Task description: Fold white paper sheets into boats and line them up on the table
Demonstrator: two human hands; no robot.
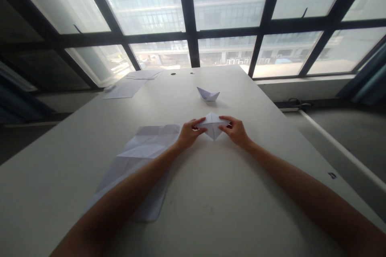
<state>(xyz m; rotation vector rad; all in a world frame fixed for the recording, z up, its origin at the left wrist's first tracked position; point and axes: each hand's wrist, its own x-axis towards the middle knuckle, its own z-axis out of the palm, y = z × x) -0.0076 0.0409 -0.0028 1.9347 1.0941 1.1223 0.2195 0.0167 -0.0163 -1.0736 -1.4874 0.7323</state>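
Observation:
A folded piece of white paper (213,125), diamond-shaped with a crease down its middle, is held between both hands above the white table. My left hand (190,131) pinches its left corner between thumb and fingers. On the opposite corner, my right hand (237,129) has the same kind of pinch. Just beyond the hands stands a finished-looking paper boat (208,94) with pointed ends. A creased white sheet (144,144) lies flat to the left, partly hidden under my left forearm.
The white table (229,209) stretches toward large dark-framed windows. More white sheets (125,89) lie at its far left. Two small round dark spots (173,74) mark the far end. A small dark mark (332,175) sits near the right edge.

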